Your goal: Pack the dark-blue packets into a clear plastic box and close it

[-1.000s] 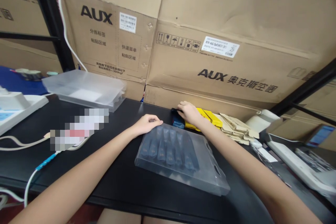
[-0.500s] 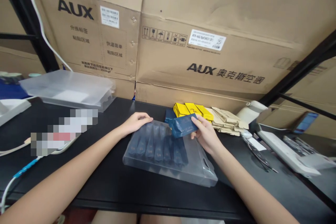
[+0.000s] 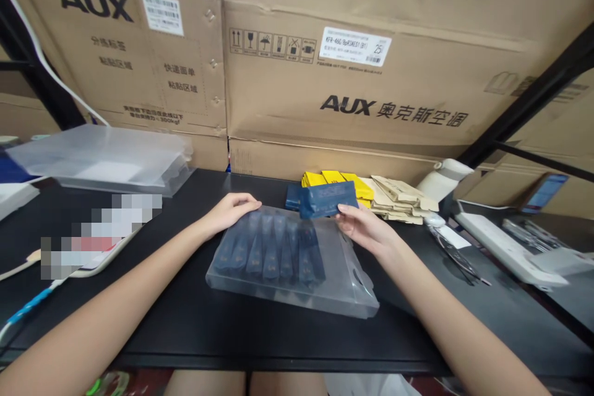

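A clear plastic box [image 3: 288,300] lies on the black table, with several dark blue packets [image 3: 271,253] side by side within its left part. My left hand [image 3: 232,210] is closed on the box's far left corner, thumb along the edge. Between the thumb and fingers of my right hand [image 3: 364,226] is a blue packet [image 3: 327,199], held above the far edge of the box. Behind it lie yellow packets [image 3: 331,178] and cream packets [image 3: 399,198]. Another dark blue packet [image 3: 293,197] shows partly at the left of the yellow ones.
Large cardboard boxes [image 3: 278,86] form a wall behind the table. A second clear plastic case [image 3: 102,154] lies at the back left, near a partly blurred phone-like object [image 3: 106,253]. On the right are a white cylindrical object [image 3: 443,182], glasses [image 3: 457,260] and a white tray [image 3: 505,247].
My right hand has turned the blue packet more level and lifted it slightly toward the back. My left hand keeps its place at the box corner. The whole view has shifted a little.
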Demonstrator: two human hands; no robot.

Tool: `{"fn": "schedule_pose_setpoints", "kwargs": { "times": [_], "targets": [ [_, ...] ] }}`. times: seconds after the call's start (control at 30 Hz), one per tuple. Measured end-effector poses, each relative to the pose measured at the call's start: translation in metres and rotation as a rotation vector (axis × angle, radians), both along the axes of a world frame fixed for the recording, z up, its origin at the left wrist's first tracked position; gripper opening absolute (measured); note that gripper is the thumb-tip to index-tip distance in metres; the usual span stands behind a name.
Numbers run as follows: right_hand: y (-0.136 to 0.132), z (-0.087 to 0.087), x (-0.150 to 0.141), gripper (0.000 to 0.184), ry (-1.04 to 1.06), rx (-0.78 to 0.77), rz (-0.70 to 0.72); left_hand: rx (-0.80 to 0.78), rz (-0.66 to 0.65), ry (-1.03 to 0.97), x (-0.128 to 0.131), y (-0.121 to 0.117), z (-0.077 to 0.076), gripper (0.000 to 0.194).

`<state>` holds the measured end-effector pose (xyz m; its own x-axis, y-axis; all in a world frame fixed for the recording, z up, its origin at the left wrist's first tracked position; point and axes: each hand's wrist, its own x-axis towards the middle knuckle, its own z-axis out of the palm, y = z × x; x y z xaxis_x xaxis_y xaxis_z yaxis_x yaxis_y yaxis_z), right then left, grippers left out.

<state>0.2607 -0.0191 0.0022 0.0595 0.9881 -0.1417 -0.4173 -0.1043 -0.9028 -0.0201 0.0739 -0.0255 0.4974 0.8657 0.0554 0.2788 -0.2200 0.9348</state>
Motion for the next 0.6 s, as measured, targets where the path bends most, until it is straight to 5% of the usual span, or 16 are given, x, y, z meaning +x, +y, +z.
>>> {"fn": "schedule_pose_setpoints", "kwargs": {
  "times": [0.23, 0.4, 0.6],
  "targets": [
    [-0.004, 0.012, -0.009, 0.006, 0.003, 0.005, -0.015, 0.002, 0.003, 0.007, 0.000, -0.001, 0.001, 0.034],
    [-0.004, 0.014, -0.012, 0.031, -0.019, -0.122, -0.170, -0.012, 0.002, 0.002, 0.000, 0.000, -0.001, 0.036],
    [-0.011, 0.013, -0.012, 0.023, -0.083, 0.036, 0.005, -0.001, 0.002, 0.008, 0.000, 0.000, -0.001, 0.034]
  ]
}}
